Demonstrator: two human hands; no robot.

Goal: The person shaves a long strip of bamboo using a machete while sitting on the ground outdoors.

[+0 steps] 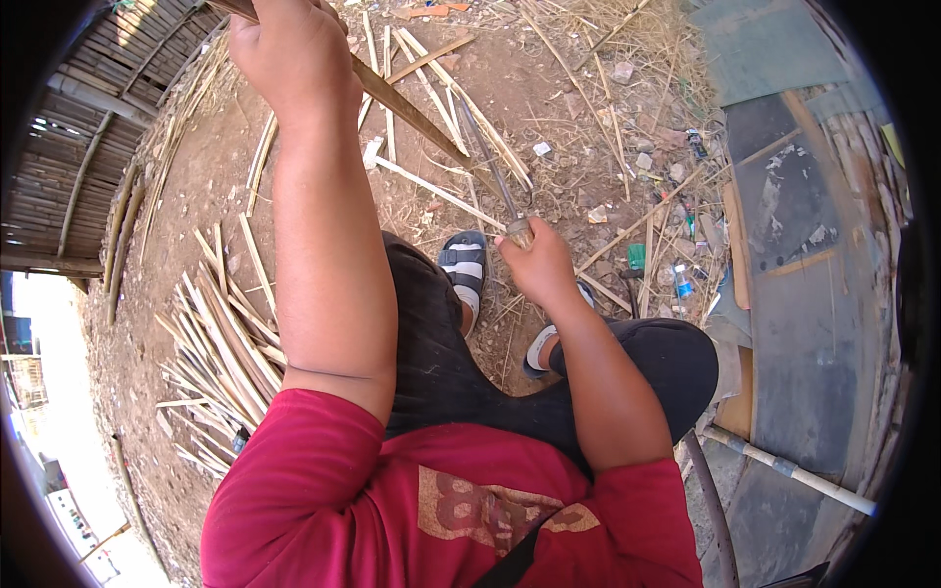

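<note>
Raised at the upper left, my left hand is closed round a long brown bamboo strip, which slants down to the right in front of me. My right hand, lower and near my knees, grips the pale handle of a knife. Its narrow dark blade points away from me, close to the lower end of the strip. Whether blade and strip touch, I cannot tell. Below them are my sandalled feet on the dirt.
A pile of split bamboo strips lies on the ground at left, with more strips scattered ahead. Dark boards line the right side, beside a plastic bottle and litter. A bamboo wall stands at upper left.
</note>
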